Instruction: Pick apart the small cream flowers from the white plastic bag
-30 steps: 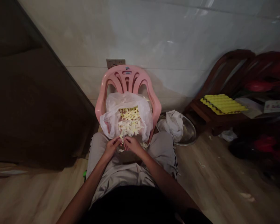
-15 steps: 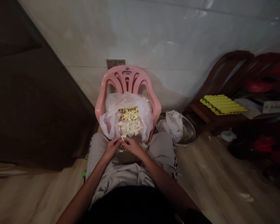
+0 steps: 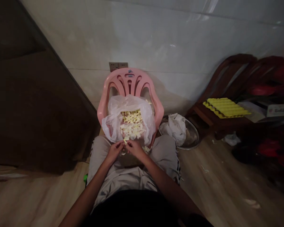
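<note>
The person sits with both bare hands drawn together over the lap, fingers curled inward. The left hand (image 3: 114, 151) and the right hand (image 3: 135, 149) meet at the fingertips (image 3: 122, 145), pinched close around a small pale blossom, though at this size I cannot tell which hand grips it or whether both do. The pale yellow blossoms (image 3: 132, 123) lie heaped inside a clear plastic bag (image 3: 112, 121), whose open mouth faces the person and whose crumpled sides spill over the seat of a pink plastic armchair (image 3: 130, 77). The chair stands against a tiled wall (image 3: 180, 37), just below a double wall socket (image 3: 117, 65), and touches the person's knees. A few loose blossoms (image 3: 146, 149) rest on the grey shorts (image 3: 165, 154), just beside the right hand. To the right of the chair, a steel basin (image 3: 192, 136) sits on the wood-look floor (image 3: 217, 189) with a crumpled white cloth (image 3: 174, 129) in it. Farther right, a yellow ridged tray (image 3: 226, 107) lies on the seat of a dark wooden chair (image 3: 223, 78).
</note>
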A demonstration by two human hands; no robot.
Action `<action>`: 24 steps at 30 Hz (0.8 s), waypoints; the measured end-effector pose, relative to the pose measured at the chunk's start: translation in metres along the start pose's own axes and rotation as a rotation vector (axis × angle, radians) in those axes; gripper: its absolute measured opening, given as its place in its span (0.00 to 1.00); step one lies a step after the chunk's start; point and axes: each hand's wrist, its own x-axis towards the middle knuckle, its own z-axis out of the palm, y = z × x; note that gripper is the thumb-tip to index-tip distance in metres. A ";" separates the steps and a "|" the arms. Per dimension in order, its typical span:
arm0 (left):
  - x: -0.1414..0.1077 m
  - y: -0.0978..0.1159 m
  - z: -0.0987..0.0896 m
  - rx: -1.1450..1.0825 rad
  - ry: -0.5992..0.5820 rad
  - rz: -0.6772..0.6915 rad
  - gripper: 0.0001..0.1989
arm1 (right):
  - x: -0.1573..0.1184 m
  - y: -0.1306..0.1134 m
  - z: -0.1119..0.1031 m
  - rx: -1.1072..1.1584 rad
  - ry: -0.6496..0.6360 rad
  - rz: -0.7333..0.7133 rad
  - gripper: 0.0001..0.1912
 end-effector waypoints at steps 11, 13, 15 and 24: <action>0.002 -0.004 -0.005 0.020 0.042 0.001 0.15 | 0.002 -0.002 0.007 0.080 0.027 0.005 0.06; 0.002 -0.002 -0.006 0.018 0.086 -0.004 0.16 | 0.005 -0.001 0.008 0.120 0.069 0.033 0.05; 0.003 0.000 -0.007 0.024 0.103 0.004 0.17 | 0.008 0.001 0.006 0.149 0.149 0.071 0.05; 0.004 -0.002 -0.009 -0.115 0.109 -0.048 0.21 | 0.017 0.007 -0.006 0.158 0.255 0.230 0.04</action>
